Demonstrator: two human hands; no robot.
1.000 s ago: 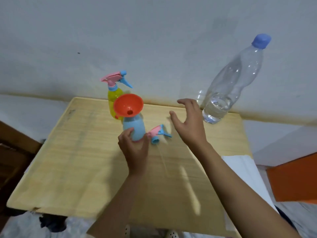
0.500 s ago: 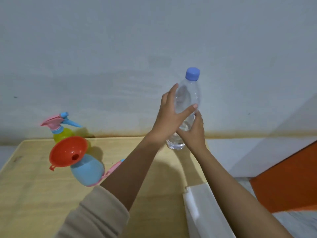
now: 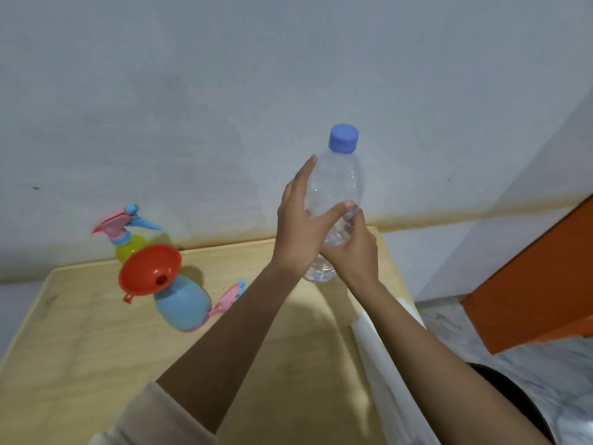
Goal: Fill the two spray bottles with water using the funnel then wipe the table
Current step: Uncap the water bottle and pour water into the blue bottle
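A clear water bottle (image 3: 340,179) with a blue cap (image 3: 343,138) is raised above the far right of the wooden table (image 3: 80,348). My left hand (image 3: 300,231) wraps its left side and my right hand (image 3: 353,252) grips its lower part. The blue spray bottle (image 3: 183,303) stands open at the left with the orange funnel (image 3: 148,268) tilted in its neck. Its pink and blue spray head (image 3: 229,295) lies beside it, partly hidden by my left forearm. The yellow spray bottle (image 3: 131,247) with its pink trigger head on stands behind.
A white cloth or paper (image 3: 385,364) lies along the table's right edge. A grey wall (image 3: 288,75) runs close behind the table. An orange surface (image 3: 539,284) is at the right, beyond the table.
My left hand left the blue spray bottle and joined my right hand on the water bottle. The bottle now sits a little higher than half a second ago. The view turned right.
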